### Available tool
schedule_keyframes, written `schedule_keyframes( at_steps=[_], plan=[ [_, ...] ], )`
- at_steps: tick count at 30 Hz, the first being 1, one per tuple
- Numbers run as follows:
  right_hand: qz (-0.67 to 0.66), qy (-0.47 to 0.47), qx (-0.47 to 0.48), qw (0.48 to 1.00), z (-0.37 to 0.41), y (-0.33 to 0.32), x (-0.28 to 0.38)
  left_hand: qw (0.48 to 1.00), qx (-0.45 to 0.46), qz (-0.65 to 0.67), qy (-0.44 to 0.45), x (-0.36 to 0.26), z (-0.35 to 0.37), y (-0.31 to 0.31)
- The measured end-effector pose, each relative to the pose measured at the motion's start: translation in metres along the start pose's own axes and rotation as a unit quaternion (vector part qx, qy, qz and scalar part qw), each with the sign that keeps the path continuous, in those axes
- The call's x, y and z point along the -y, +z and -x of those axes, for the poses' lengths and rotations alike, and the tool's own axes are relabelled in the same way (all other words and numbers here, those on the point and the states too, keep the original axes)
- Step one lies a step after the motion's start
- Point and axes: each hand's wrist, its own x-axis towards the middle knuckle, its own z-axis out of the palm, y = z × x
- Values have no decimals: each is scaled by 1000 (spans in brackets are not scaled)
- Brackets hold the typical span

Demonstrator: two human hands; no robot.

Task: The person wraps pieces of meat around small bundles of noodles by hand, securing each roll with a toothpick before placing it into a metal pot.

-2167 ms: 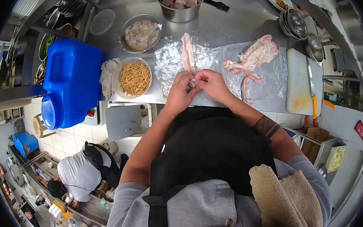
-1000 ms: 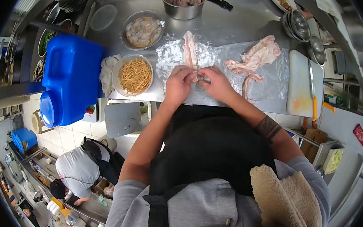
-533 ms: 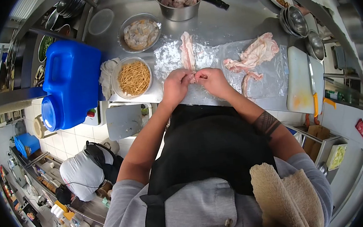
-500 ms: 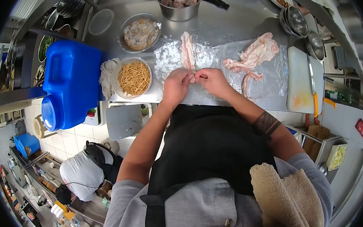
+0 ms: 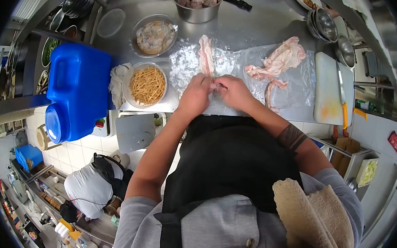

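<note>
A pale strip of raw meat [image 5: 205,53] lies lengthwise on the steel counter, over scattered white powder [image 5: 182,62]. At its near end, my left hand [image 5: 195,95] curls its fingers round the meat. My right hand [image 5: 234,92] pinches the same end from the other side, thumb and forefinger close together. The fingers partly hide the small bit of meat between them. To the right, a larger piece of raw meat [image 5: 286,55] and a thin scrap [image 5: 275,87] rest on a clear plastic sheet [image 5: 300,85].
Left of my hands stand a tub of toothpicks [image 5: 147,85], a bowl of peeled shrimp [image 5: 156,38] and a blue jug [image 5: 80,72]. A pot [image 5: 199,15] of meat rolls is behind. At right lie a cutting board [image 5: 325,90] and knife [image 5: 343,98]. A person [image 5: 91,188] bends at lower left.
My left fingers have shifted slightly over the near end of the strip, and my right hand has turned a little. Both stay at the meat; the other things lie as before.
</note>
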Motion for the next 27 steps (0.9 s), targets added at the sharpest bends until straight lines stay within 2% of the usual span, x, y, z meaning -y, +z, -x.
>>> schedule_keyframes(
  at_steps=[2,3,5,6,8,11,15,17,18,20,21,23,24,26,27],
  plan=[
    [-46,68,-9,997,-3,0,-1,998,-4,58,-26,0,-3,-1],
    [-46,68,-9,997,-6,-1,0,998,-4,58,-26,-2,-5,-1],
    [-84,122,18,989,-12,-3,0,976,-21,144,-163,-6,-9,-1],
    [-85,124,17,989,-15,-4,0,976,-20,144,-163,-5,-12,-3],
    [-64,209,52,974,-22,-5,-1,969,16,133,-206,1,-21,-9],
    [-24,193,59,979,-28,-5,-4,964,54,106,-236,8,-32,-12],
    [-36,198,49,978,-36,-5,-8,962,88,55,-252,13,-48,-16],
    [-25,252,60,965,-43,-8,-3,900,151,157,-377,6,-57,-25],
    [-25,254,60,965,-45,-8,-2,900,153,157,-377,8,-58,-23],
    [31,269,72,960,-50,-7,2,902,97,119,-404,12,-59,-19],
    [32,269,71,960,-50,-8,4,902,97,119,-403,11,-58,-20],
    [39,255,31,966,-47,-9,9,941,72,1,-330,10,-52,-21],
    [39,255,31,966,-43,-9,8,941,72,1,-330,9,-45,-23],
    [-55,132,-41,989,-35,-11,5,992,-23,39,-116,5,-29,-25],
    [-56,134,-41,989,-33,-11,4,992,-22,40,-117,2,-24,-24]
  ],
)
